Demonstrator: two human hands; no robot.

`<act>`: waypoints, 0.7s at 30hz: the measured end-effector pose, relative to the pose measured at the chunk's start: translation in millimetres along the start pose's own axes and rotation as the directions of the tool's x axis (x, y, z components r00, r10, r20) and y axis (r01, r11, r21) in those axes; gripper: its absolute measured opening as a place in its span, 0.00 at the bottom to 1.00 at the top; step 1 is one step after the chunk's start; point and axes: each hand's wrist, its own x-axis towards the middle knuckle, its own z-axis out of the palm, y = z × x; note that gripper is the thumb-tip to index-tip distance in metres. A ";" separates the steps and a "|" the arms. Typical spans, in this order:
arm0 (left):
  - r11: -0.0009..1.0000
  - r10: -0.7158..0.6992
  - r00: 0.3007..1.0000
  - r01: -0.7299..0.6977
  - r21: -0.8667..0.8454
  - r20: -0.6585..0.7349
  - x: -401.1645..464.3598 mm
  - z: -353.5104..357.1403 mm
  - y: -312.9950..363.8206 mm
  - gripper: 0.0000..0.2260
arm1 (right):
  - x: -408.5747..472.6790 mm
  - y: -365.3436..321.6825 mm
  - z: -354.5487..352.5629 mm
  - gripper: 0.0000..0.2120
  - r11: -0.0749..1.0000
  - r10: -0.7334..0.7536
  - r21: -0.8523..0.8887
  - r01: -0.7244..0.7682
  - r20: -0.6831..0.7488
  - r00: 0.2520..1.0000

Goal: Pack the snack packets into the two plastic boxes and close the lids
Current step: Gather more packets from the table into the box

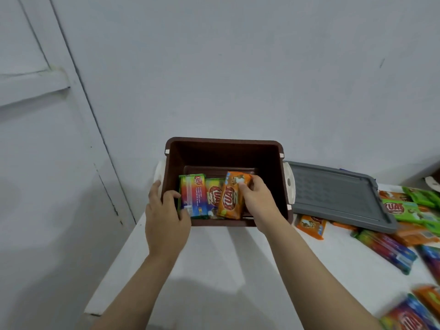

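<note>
At the far left a pale door (47,139) stood against the wall (238,55). The left hand (164,210) reached over the near left corner of the brown box (226,145), which sat at the back of the white worktop (214,270). Its fingers curled round the rainbow packet (194,196), holding that packet upright on edge against the box's left inner wall, thumb at the packet's lower end. Just beside it, in the middle of the box, a yellow-green packet (213,194) stood between the rainbow one and an orange packet (232,198). The right hand (257,198) was inside the box too, fingers pinched on the upper right edge of the orange packet, which leaned tilted against the yellow-green one. The two hands were apart, each clamped on its own packet. White latches showed on both short sides of the box, the right latch (289,182) the clearer.

To the right of the box a grey lid (338,194) lay on the worktop, resting partly on loose packets. A single orange packet (310,226) peeked from under its near left corner. Further right, a heap of loose packets (404,222) in green, orange and rainbow wrappers spread across the worktop to the frame's edge, with more at the lower right corner, blurred.
</note>
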 end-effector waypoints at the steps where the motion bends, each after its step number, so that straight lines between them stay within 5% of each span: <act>1: 1.000 0.013 1.000 -0.013 -0.003 -0.003 -6.4 -1.1 -2.2 0.11 | -1.5 3.4 5.2 0.06 1.000 -0.007 -0.019 0.007 0.001 1.000; 8: 0.998 0.045 0.999 -0.045 -0.043 -0.001 -29.3 -3.1 -5.9 0.15 | -9.9 16.4 46.4 0.22 0.975 -0.062 -0.221 0.032 -0.128 0.990; 11: 0.999 0.032 0.999 -0.031 -0.037 0.011 -34.7 -3.3 -6.9 0.17 | -18.4 17.2 69.3 0.31 0.997 0.065 -0.051 -0.065 0.007 0.998; 15: 0.998 0.048 0.999 -0.047 -0.050 0.015 -38.2 -3.2 -10.0 0.17 | -16.1 15.4 73.8 0.37 0.987 0.114 -0.127 -0.101 0.098 0.989; 18: 0.996 0.064 0.998 -0.063 -0.066 0.010 -35.7 -3.3 -10.6 0.16 | -12.0 10.2 61.7 0.34 0.831 -0.225 -0.533 0.158 -0.063 0.972; 20: 0.996 0.063 0.998 -0.063 -0.065 0.010 -35.1 -3.9 -10.0 0.15 | -3.1 1.8 61.6 0.25 0.594 -0.495 -0.719 0.361 0.027 0.868; 21: 0.996 0.065 0.998 -0.065 -0.061 0.010 -35.2 -3.9 -10.0 0.15 | 2.0 -2.9 64.9 0.22 0.520 -0.511 -0.747 0.414 0.117 0.852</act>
